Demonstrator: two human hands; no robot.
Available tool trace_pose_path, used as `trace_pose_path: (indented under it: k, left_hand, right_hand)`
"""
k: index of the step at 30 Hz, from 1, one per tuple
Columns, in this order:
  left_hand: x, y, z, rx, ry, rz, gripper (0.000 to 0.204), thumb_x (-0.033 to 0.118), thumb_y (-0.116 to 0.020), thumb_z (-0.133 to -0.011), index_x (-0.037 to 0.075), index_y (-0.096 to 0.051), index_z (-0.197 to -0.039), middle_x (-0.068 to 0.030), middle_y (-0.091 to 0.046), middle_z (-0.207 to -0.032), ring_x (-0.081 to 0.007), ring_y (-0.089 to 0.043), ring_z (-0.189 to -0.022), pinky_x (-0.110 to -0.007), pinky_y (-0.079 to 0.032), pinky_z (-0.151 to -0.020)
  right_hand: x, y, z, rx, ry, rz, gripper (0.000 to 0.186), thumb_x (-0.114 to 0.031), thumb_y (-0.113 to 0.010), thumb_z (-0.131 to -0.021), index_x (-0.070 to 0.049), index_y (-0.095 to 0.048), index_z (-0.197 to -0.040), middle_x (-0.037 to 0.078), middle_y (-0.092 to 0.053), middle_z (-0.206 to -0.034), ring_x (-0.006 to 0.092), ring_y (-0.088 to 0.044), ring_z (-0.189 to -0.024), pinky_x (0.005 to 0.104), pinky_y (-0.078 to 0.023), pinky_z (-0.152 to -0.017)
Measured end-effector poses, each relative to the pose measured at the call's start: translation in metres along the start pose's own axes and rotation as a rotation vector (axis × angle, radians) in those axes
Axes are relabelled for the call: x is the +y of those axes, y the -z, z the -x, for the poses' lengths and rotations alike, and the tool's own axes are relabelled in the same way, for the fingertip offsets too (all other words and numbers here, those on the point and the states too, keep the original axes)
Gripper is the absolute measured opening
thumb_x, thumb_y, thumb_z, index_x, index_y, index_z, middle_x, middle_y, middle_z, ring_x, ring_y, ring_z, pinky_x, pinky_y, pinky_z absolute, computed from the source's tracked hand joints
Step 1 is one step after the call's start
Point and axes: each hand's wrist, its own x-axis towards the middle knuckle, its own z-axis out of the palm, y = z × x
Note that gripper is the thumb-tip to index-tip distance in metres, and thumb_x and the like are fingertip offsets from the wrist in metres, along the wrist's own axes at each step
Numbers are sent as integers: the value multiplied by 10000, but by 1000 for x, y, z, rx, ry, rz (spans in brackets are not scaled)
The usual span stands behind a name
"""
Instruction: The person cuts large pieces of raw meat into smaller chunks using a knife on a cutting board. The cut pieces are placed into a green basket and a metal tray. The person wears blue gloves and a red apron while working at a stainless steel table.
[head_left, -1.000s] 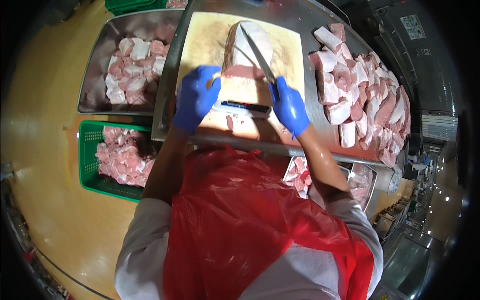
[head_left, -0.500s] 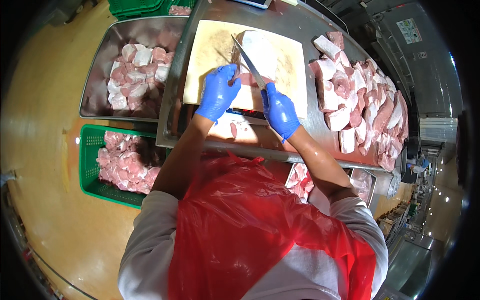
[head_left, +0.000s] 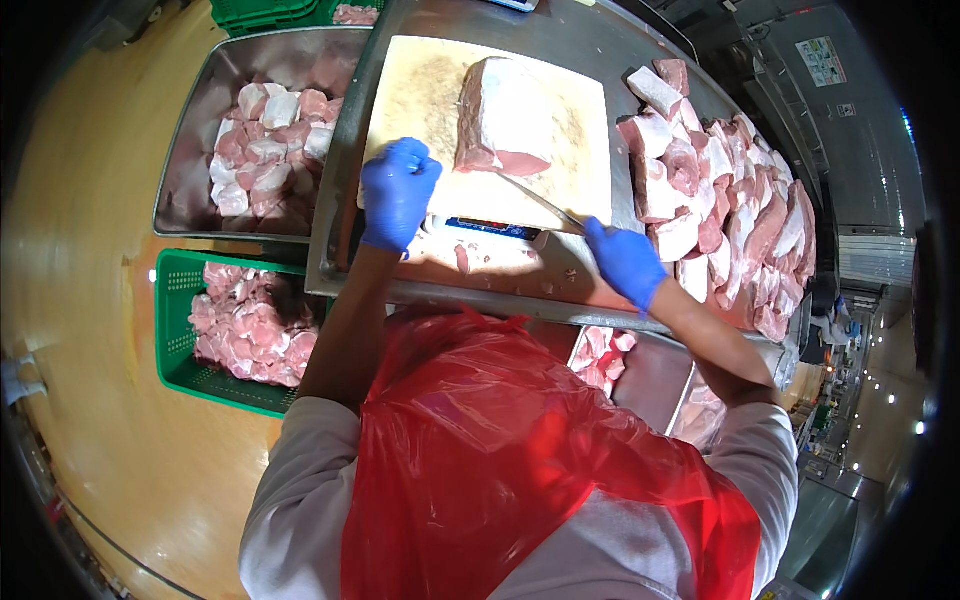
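Hands point(head_left: 398, 195) now apart, meat slab point(head_left: 507, 120) uncovered

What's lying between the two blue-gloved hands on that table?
In the head view, between left hand and right hand lie the knife blade, bare cutting board and small meat scraps.

Both hands sit mid-frame in blue gloves. The left hand point(head_left: 398, 193) hangs palm down, fingers curled loosely, its bare forearm running straight down toward the lower centre. The right hand point(head_left: 626, 262) is closed in a fist-like grip, knuckles up, wrist cocked, forearm slanting off to the lower right. Elbows bent, grey sleeves pushed up.
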Motion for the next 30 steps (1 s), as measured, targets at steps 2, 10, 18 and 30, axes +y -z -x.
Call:
trace_pose_path:
  k: [2,10,18,30]
  left_hand:
    - [-10,6,2,14,-2,-81,95,46,-727,-781,57,-652,-840,-145,-652,-758,-293,-656,-674,-380,-531,-633]
    - [39,-44,3,-74,-36,-147,141,113,-737,-797,50,-676,-907,-140,-642,-849,-306,-647,-778,-391,-533,-705]
    - [26,-28,12,8,-12,4,81,9,-730,-738,26,-651,-739,-114,-628,-695,-203,-609,-609,-334,-496,-595]
    - [-50,214,60,-345,294,-906,276,67,-714,-783,1,-691,-1050,-187,-714,-983,-239,-694,-851,-355,-544,-773]
  right_hand:
    - [33,6,31,-27,31,108,202,-198,-464,-1043,-56,-527,-1172,250,-667,-826,436,-661,-684,535,-519,-570]
    - [-53,34,-54,478,32,-313,140,-164,-543,-979,-66,-498,-1068,270,-636,-817,488,-624,-738,558,-477,-621]
    - [-72,27,-89,155,6,-174,222,-164,-505,-956,-18,-506,-1123,219,-702,-868,424,-691,-798,511,-541,-671]
    - [59,-14,49,611,-84,-342,156,-156,-618,-981,-21,-607,-1058,243,-644,-779,418,-650,-678,486,-480,-568]
